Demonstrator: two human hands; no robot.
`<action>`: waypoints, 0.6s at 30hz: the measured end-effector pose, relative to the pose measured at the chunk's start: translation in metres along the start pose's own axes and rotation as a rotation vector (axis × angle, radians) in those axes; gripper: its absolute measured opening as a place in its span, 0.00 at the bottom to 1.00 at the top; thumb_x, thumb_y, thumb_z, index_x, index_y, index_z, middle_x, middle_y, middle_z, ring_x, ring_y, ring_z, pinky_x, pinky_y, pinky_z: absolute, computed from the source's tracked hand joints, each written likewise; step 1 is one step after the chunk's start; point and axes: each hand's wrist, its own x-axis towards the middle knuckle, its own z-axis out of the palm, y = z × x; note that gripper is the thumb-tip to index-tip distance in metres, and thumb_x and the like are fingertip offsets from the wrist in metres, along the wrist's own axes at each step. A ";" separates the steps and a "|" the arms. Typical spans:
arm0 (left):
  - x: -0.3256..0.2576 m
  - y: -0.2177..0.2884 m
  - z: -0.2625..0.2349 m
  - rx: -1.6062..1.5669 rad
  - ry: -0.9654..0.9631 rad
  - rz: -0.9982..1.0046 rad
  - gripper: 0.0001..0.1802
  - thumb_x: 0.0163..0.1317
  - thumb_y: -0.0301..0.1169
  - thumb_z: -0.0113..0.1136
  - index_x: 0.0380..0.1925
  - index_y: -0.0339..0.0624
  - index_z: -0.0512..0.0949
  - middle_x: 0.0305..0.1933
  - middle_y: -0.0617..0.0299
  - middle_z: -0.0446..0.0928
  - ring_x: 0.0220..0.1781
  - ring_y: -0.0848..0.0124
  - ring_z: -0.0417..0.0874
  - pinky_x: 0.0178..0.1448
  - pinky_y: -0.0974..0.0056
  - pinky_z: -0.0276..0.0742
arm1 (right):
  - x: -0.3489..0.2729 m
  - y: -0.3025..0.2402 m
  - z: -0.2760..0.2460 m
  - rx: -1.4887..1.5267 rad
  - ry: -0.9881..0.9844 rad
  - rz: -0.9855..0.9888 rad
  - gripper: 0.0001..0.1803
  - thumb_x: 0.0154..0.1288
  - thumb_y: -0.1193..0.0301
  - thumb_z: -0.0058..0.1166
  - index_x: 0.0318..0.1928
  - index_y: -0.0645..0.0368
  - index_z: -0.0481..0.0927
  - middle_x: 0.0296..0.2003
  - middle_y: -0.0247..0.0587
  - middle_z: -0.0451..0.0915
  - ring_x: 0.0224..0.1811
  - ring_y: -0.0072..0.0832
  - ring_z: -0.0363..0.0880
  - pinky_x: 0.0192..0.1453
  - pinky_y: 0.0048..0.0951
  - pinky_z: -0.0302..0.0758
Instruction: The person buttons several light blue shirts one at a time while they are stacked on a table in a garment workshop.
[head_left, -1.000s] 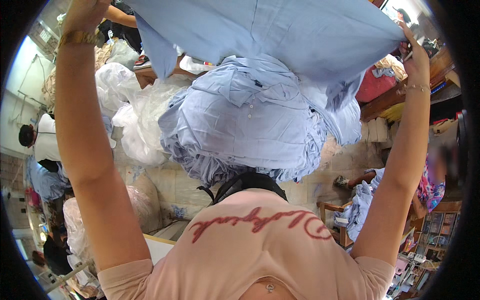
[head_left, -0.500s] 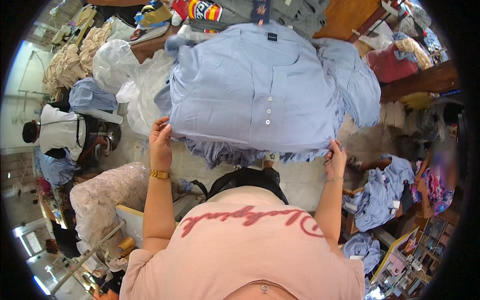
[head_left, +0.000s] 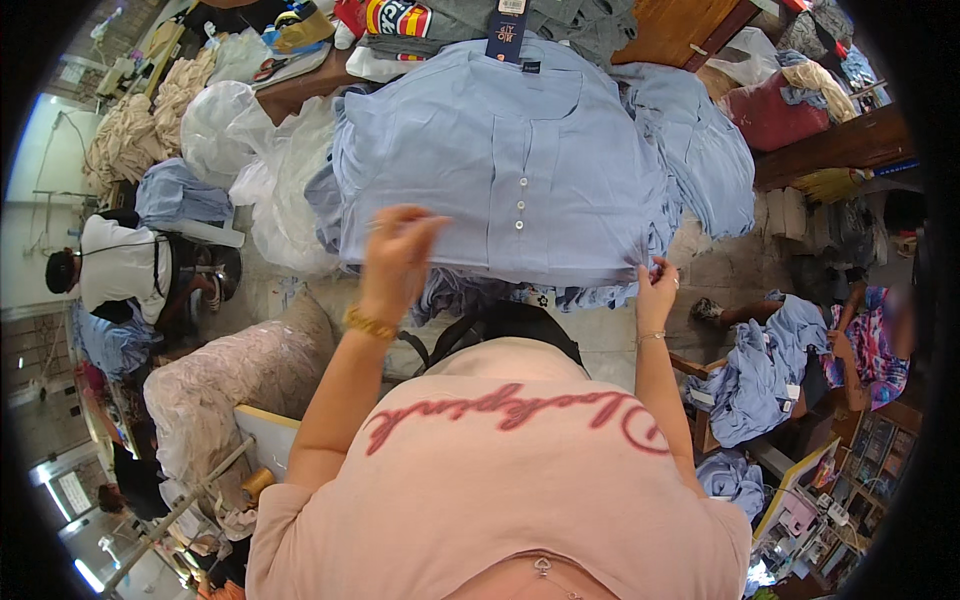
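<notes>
Shirt: a light blue shirt (head_left: pixel 500 170) is spread on the shirt pile (head_left: pixel 700 170), at 12 o'clock.
Left hand (head_left: pixel 398 255): hem pinched, 10 o'clock.
Right hand (head_left: pixel 655 290): hem corner gripped, 2 o'clock.

We spread a light blue shirt (head_left: pixel 500 170) on the pile of blue garments (head_left: pixel 700 170). Our left hand (head_left: pixel 400 255) pinches its near hem at left; our right hand (head_left: pixel 655 290) grips the near right corner.

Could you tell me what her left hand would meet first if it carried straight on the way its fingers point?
Most likely the light blue shirt: the left hand already points into its lower hem.
</notes>
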 end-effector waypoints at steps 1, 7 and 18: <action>0.012 0.010 0.011 -0.100 -0.145 0.130 0.12 0.49 0.24 0.57 0.36 0.45 0.79 0.41 0.62 0.73 0.44 0.63 0.72 0.50 0.62 0.66 | 0.001 -0.024 0.003 0.145 -0.096 -0.030 0.12 0.59 0.73 0.53 0.44 0.62 0.73 0.30 0.35 0.73 0.31 0.24 0.70 0.38 0.23 0.69; 0.045 0.018 0.070 0.023 -0.223 0.308 0.10 0.50 0.26 0.57 0.34 0.43 0.79 0.38 0.64 0.75 0.42 0.64 0.74 0.49 0.60 0.69 | -0.020 -0.141 0.033 0.283 -0.688 -0.201 0.11 0.64 0.65 0.47 0.42 0.58 0.73 0.33 0.41 0.76 0.27 0.33 0.73 0.34 0.30 0.70; 0.049 0.010 0.072 0.008 -0.367 0.324 0.04 0.55 0.31 0.54 0.29 0.44 0.75 0.36 0.66 0.73 0.40 0.67 0.73 0.47 0.63 0.67 | -0.009 -0.152 0.058 -0.043 -0.572 -0.458 0.14 0.65 0.62 0.43 0.39 0.62 0.70 0.33 0.48 0.76 0.36 0.46 0.75 0.37 0.41 0.72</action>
